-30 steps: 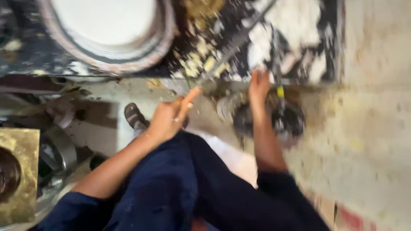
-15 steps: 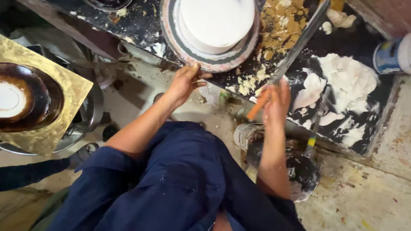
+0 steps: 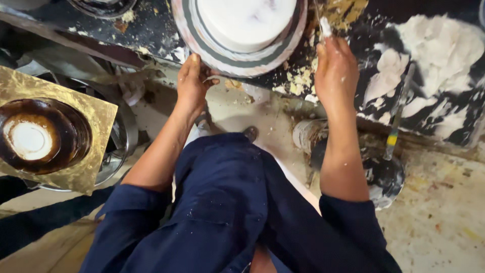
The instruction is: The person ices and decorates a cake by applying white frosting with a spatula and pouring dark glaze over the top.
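Observation:
A round white cake (image 3: pixel 247 20) sits on a striped turntable (image 3: pixel 242 58) on a dark, cream-smeared counter (image 3: pixel 439 76). My left hand (image 3: pixel 194 83) grips the near rim of the turntable. My right hand (image 3: pixel 336 68) is closed around a cream-covered spatula handle (image 3: pixel 325 26) just right of the turntable; the blade runs out of the top of the view.
A chocolate cake on a square gold board (image 3: pixel 48 136) rests at the left over metal bowls. A cream-stained bucket (image 3: pixel 384 174) with a long tool (image 3: pixel 396 124) stands on the floor at right. Crumbs and white cream cover the counter.
The view has dropped closer to the counter. My left hand has gone from the counter edge to the turntable rim. My right hand has risen with the spatula beside the cake.

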